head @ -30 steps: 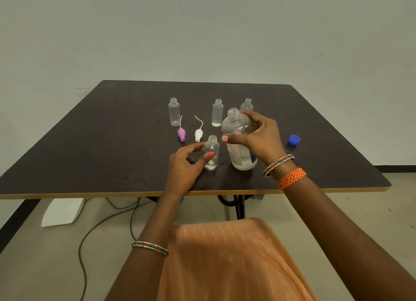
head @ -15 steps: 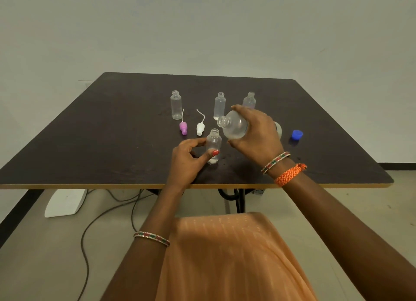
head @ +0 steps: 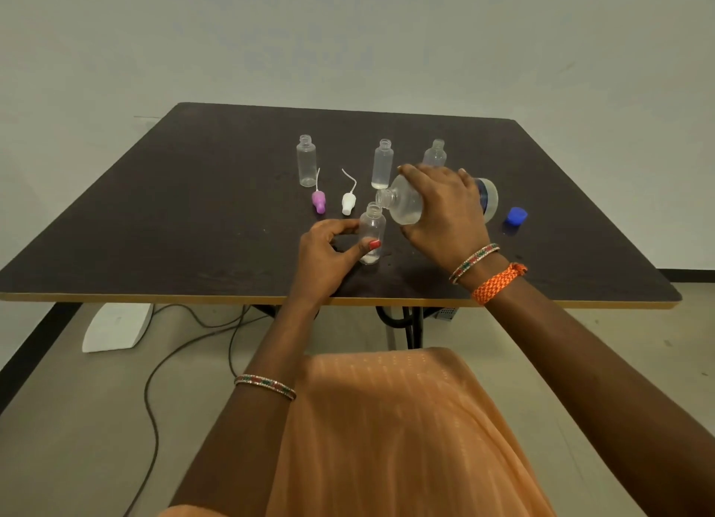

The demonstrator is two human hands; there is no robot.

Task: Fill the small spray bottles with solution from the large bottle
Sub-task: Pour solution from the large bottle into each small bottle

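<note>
Our right hand (head: 445,210) grips the large bottle (head: 406,205), tilted, its neck just above the small bottle (head: 371,232). Our left hand (head: 325,253) pinches that small bottle upright.

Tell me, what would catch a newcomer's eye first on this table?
Probably the large bottle, tipped on its side in the right hand, mouth just over the small bottle that the left hand steadies near the table's front edge. To the right lies a bright blue cap.
</note>
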